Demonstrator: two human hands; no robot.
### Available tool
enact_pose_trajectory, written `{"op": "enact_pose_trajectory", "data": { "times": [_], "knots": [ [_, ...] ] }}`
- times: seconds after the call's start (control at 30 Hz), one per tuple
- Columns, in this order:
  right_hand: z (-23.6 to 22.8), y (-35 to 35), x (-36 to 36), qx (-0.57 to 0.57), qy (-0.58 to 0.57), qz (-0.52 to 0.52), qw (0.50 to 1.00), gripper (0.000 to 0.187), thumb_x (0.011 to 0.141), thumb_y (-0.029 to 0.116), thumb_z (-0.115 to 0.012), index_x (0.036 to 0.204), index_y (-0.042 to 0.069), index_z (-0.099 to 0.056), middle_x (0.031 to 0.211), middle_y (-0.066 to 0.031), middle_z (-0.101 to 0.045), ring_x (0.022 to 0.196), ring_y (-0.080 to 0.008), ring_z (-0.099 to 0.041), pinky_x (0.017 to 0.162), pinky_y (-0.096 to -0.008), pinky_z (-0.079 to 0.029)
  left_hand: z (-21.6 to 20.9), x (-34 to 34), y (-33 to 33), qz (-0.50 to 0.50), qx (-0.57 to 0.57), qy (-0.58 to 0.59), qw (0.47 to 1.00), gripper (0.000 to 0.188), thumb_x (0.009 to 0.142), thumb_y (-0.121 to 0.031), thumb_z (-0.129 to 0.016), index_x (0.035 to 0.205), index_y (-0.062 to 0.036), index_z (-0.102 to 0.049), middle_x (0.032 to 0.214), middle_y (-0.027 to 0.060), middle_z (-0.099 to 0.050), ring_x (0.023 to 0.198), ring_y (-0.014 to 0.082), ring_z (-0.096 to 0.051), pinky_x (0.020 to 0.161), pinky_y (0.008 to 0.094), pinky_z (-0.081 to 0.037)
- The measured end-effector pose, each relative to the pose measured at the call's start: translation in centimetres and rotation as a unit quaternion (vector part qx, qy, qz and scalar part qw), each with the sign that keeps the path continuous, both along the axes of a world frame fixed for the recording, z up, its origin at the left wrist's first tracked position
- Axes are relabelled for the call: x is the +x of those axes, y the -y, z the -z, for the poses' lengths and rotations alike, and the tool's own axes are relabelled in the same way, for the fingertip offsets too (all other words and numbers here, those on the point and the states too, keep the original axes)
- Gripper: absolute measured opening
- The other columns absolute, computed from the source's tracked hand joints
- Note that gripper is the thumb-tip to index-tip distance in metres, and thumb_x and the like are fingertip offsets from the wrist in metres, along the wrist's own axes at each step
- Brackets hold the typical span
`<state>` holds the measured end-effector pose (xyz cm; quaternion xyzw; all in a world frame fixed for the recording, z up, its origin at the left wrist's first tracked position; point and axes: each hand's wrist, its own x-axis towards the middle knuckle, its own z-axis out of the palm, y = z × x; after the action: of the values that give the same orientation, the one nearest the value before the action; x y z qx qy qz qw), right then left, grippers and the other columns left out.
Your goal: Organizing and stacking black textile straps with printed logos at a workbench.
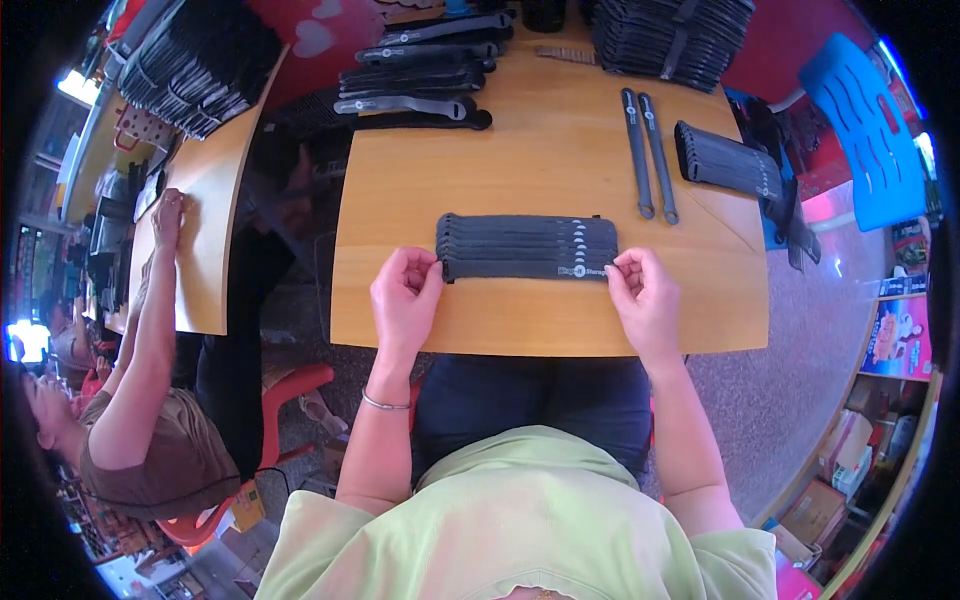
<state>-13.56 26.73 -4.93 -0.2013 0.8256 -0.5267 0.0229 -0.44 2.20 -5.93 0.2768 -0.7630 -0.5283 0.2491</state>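
A row of dark grey fabric straps [525,245] lies overlapped on the wooden table in front of me, with white print near the right end. My left hand [405,298] is closed at the near left corner of the row, thumb and fingers pinching the end of the nearest strap. At the opposite end, my right hand [645,305] pinches that same strap's right tip. Farther right, two single straps [634,155] with a loop at the near end lie side by side. Beside them rests another overlapped bundle of straps [728,162].
The wooden table [450,325] carries loose strap bundles [420,75] at the far left and a tall strap stack [675,40] at the far right. A blue plastic chair [862,130] stands to the right. On the left, another person [150,430] sits at a second table [212,240] with more stacked straps [200,65].
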Motion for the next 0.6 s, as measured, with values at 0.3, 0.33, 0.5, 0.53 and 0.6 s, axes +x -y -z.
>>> {"op": "enact_pose_trajectory", "data": {
  "times": [0.3, 0.33, 0.5, 0.53, 0.6],
  "knots": [
    [0.24, 0.13, 0.00, -0.004, -0.015, 0.007, 1.000, 0.015, 0.082, 0.002, -0.067, 0.090, 0.002, -0.055, 0.073, -0.0043, -0.058, 0.060, -0.0097, -0.053, 0.055, -0.0245, -0.045, -0.29, -0.08, -0.11, -0.001, -0.019, 0.011, 1.000, 0.005, 0.082, 0.002, -0.063, 0.085, 0.0010, -0.059, 0.070, 0.0002, -0.058, 0.058, 0.0035, -0.050, 0.052, 0.0181, -0.041],
    [0.24, 0.15, 0.01, -0.004, -0.015, 0.008, 1.000, 0.015, 0.082, 0.002, -0.067, 0.090, 0.002, -0.055, 0.073, -0.0043, -0.058, 0.060, -0.0097, -0.053, 0.055, -0.0245, -0.045, -0.26, -0.05, -0.04, 0.000, -0.025, 0.009, 1.000, 0.005, 0.082, 0.002, -0.063, 0.086, 0.0010, -0.060, 0.070, 0.0003, -0.058, 0.058, 0.0037, -0.050, 0.052, 0.0182, -0.041],
    [-0.11, 0.29, 0.12, -0.005, -0.014, 0.007, 1.000, 0.014, 0.083, 0.001, -0.066, 0.091, 0.002, -0.054, 0.073, -0.0045, -0.057, 0.060, -0.0099, -0.053, 0.055, -0.0243, -0.045, -0.02, 0.00, 0.09, -0.001, -0.013, 0.000, 1.000, 0.006, 0.082, 0.002, -0.063, 0.087, 0.0009, -0.060, 0.070, 0.0005, -0.058, 0.058, 0.0040, -0.050, 0.052, 0.0186, -0.041],
    [-0.05, 0.29, 0.11, -0.006, -0.013, 0.004, 1.000, 0.014, 0.083, 0.001, -0.066, 0.091, 0.002, -0.054, 0.073, -0.0045, -0.057, 0.060, -0.0099, -0.053, 0.055, -0.0243, -0.045, -0.06, -0.10, 0.00, -0.002, -0.009, -0.007, 1.000, 0.006, 0.082, 0.001, -0.063, 0.086, 0.0009, -0.060, 0.070, 0.0007, -0.058, 0.057, 0.0043, -0.050, 0.052, 0.0189, -0.041],
    [0.08, 0.21, 0.08, -0.011, -0.014, 0.006, 1.000, 0.014, 0.083, 0.000, -0.066, 0.091, 0.001, -0.054, 0.073, -0.0046, -0.057, 0.060, -0.0096, -0.053, 0.055, -0.0242, -0.045, -0.14, -0.04, -0.12, -0.007, -0.006, -0.013, 1.000, 0.006, 0.082, 0.001, -0.064, 0.086, 0.0008, -0.060, 0.069, 0.0009, -0.058, 0.057, 0.0045, -0.050, 0.052, 0.0191, -0.041]
  ]
}}
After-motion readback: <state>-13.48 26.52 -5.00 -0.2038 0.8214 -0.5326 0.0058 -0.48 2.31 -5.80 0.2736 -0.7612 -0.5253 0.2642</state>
